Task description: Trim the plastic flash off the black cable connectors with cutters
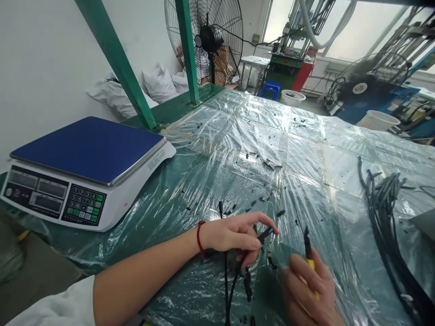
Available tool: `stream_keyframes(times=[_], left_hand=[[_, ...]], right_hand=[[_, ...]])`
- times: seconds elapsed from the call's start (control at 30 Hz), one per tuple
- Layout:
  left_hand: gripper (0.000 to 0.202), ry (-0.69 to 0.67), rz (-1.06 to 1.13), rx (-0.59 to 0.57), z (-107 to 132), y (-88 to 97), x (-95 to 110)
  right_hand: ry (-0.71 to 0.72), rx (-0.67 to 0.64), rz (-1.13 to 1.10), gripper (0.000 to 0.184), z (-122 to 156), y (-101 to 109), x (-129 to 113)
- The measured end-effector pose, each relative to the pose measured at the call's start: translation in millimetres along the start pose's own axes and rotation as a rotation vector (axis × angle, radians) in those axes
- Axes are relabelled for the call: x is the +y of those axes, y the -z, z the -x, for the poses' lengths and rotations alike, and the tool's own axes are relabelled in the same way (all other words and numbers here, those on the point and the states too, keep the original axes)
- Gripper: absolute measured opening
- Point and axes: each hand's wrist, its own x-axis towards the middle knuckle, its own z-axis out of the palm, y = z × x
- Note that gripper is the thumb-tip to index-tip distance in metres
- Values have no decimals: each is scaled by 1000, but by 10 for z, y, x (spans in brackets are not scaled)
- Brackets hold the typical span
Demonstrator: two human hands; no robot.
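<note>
My left hand (238, 235) rests on the plastic-covered table and pinches a black cable connector (267, 234) with a blue tip between thumb and forefinger. Black cables (227, 285) trail from under that hand toward me. My right hand (307, 287) is closed around a small tool (307, 248) with a black tip and yellow handle, pointing up, a short way right of the connector. A red string is around my left wrist.
A weighing scale (84, 172) with a blue platform stands at the left. A bundle of dark cables (384, 213) lies at the right. Small black offcuts (268, 165) litter the clear plastic sheet (306, 149). Green frame posts (117, 59), a fan (207, 38) and machines stand behind.
</note>
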Motion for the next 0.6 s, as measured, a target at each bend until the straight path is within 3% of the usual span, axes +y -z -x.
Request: stream_keyframes(times=[0.1, 0.23, 0.37, 0.47, 0.6], left_hand=[[43, -12, -12, 94, -9, -14, -28], [39, 15, -114, 287, -64, -6, -43], [34, -9, -382, 500, -111, 32, -10], [35, 16, -407, 531, -112, 61, 11], [38, 66, -198, 473, -103, 72, -5]], right_hand=[[71, 150, -277, 69, -83, -167, 72], [-11, 74, -420, 59, -122, -228, 33], [20, 80, -480, 53, -154, -198, -59], [39, 86, -523, 56, -199, -190, -60], [71, 53, -583, 64, -248, -202, -5]])
